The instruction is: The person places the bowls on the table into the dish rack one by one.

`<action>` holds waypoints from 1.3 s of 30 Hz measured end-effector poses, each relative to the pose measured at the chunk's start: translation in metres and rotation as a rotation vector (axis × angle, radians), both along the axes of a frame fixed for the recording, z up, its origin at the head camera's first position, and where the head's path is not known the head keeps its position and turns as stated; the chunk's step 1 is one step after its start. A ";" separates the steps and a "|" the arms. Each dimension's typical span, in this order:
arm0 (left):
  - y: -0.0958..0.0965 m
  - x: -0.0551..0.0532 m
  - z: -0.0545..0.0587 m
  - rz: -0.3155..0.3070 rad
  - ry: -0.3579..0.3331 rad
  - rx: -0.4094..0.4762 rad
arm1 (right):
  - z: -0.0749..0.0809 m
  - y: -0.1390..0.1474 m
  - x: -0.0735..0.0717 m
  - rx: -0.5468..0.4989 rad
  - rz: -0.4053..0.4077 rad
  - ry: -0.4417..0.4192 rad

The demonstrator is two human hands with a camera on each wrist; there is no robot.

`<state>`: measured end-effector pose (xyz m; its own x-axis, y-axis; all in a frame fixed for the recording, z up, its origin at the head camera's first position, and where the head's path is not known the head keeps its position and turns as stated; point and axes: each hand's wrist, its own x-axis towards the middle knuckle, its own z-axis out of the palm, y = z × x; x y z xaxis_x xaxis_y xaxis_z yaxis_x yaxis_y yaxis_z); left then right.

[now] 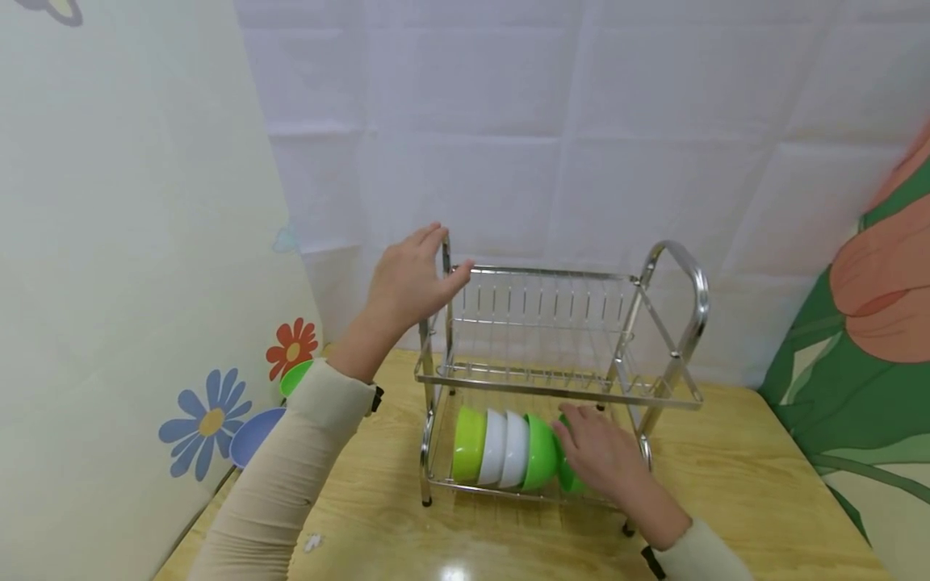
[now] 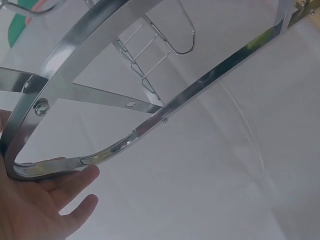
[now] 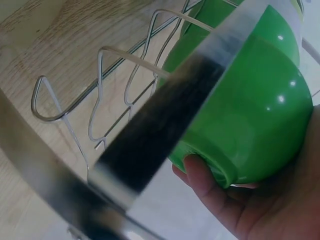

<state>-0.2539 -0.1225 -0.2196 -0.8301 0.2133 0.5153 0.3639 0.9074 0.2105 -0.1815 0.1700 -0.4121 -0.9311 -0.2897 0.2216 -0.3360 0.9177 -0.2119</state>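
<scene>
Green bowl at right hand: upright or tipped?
Tipped onto its side: the green bowl has its foot ring facing sideways, toward the right hand.

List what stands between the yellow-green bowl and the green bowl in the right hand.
Head view: one white bowl, another white bowl, then a second green bowl.

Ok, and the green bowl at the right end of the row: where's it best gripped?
Probably by the foot ring of that green bowl, coming from the front right, under the rack's upper tier. It stands on edge with its underside facing away from the row, offering a raised ridge to pinch; another green bowl crowds its other side.
</scene>
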 end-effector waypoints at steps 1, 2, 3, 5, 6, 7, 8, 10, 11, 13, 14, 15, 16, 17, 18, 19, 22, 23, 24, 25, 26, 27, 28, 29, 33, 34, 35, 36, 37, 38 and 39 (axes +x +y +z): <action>0.000 0.000 0.000 0.001 0.002 -0.007 | -0.001 -0.001 0.000 0.003 0.003 0.000; 0.001 0.001 0.000 0.001 0.005 -0.015 | -0.001 -0.001 -0.001 0.007 0.004 0.001; 0.001 0.001 0.001 0.000 0.009 -0.024 | -0.002 -0.002 -0.001 0.012 0.003 0.003; 0.001 0.002 0.002 0.000 0.015 -0.040 | -0.003 -0.003 -0.002 0.009 0.004 0.006; 0.002 0.002 0.002 0.002 0.016 -0.047 | -0.003 -0.003 -0.003 0.004 0.005 0.010; 0.002 0.002 0.003 0.004 0.016 -0.054 | -0.003 -0.004 -0.004 0.001 0.005 0.014; 0.002 0.002 0.003 0.007 0.014 -0.059 | -0.004 -0.005 -0.005 -0.003 0.006 0.016; 0.002 0.002 0.003 0.013 0.006 -0.066 | -0.005 -0.007 -0.008 -0.004 0.008 0.009; 0.002 0.002 0.003 0.015 0.002 -0.070 | -0.006 -0.009 -0.009 0.001 0.005 0.002; 0.003 0.003 0.003 0.015 -0.006 -0.072 | -0.007 -0.011 -0.010 0.010 -0.001 -0.026; 0.003 0.003 0.002 0.014 -0.008 -0.073 | -0.008 -0.012 -0.010 0.015 -0.002 -0.041; 0.003 0.004 0.002 0.013 -0.008 -0.073 | -0.008 -0.013 -0.010 0.019 -0.002 -0.054; 0.004 0.005 0.001 0.010 -0.007 -0.072 | -0.009 -0.013 -0.010 0.019 0.000 -0.064; 0.004 0.005 0.001 0.010 -0.004 -0.070 | -0.010 -0.015 -0.010 0.016 0.005 -0.067; 0.004 0.006 0.000 0.009 -0.002 -0.068 | -0.011 -0.016 -0.010 0.013 0.012 -0.070; 0.004 0.006 0.000 0.008 0.001 -0.066 | -0.012 -0.017 -0.010 0.010 0.017 -0.069; 0.004 0.007 -0.001 0.003 0.011 -0.058 | -0.014 -0.019 -0.009 -0.001 0.017 -0.070; 0.003 0.007 -0.001 0.003 0.016 -0.055 | -0.014 -0.020 -0.009 -0.004 0.012 -0.071; 0.003 0.007 -0.002 0.002 0.022 -0.051 | -0.014 -0.021 -0.009 -0.011 0.007 -0.074; 0.003 0.007 -0.002 0.002 0.030 -0.047 | -0.015 -0.021 -0.009 -0.020 0.002 -0.078; 0.003 0.007 -0.002 0.002 0.038 -0.042 | -0.015 -0.021 -0.009 -0.026 -0.003 -0.081; 0.002 0.007 -0.002 0.002 0.045 -0.038 | -0.015 -0.021 -0.009 -0.035 -0.005 -0.082; 0.002 0.007 -0.002 0.002 0.052 -0.035 | -0.015 -0.022 -0.009 -0.043 -0.005 -0.081; 0.002 0.007 -0.002 0.001 0.057 -0.032 | -0.015 -0.021 -0.009 -0.052 -0.003 -0.080; 0.003 0.007 -0.002 -0.006 0.060 -0.025 | -0.014 -0.020 -0.009 -0.086 -0.006 -0.093; 0.003 0.007 -0.002 -0.008 0.059 -0.025 | -0.014 -0.019 -0.009 -0.095 -0.010 -0.101; 0.004 0.007 -0.002 -0.008 0.058 -0.025 | -0.014 -0.019 -0.008 -0.104 -0.013 -0.107; 0.004 0.007 -0.002 -0.009 0.056 -0.024 | -0.014 -0.018 -0.008 -0.106 -0.020 -0.112; 0.004 0.007 -0.002 -0.009 0.056 -0.024 | -0.013 -0.018 -0.007 -0.109 -0.023 -0.114; 0.005 0.008 -0.003 -0.008 0.056 -0.023 | -0.012 -0.017 -0.006 -0.108 -0.028 -0.109; 0.005 0.007 -0.003 -0.008 0.059 -0.021 | -0.011 -0.017 -0.005 -0.106 -0.028 -0.098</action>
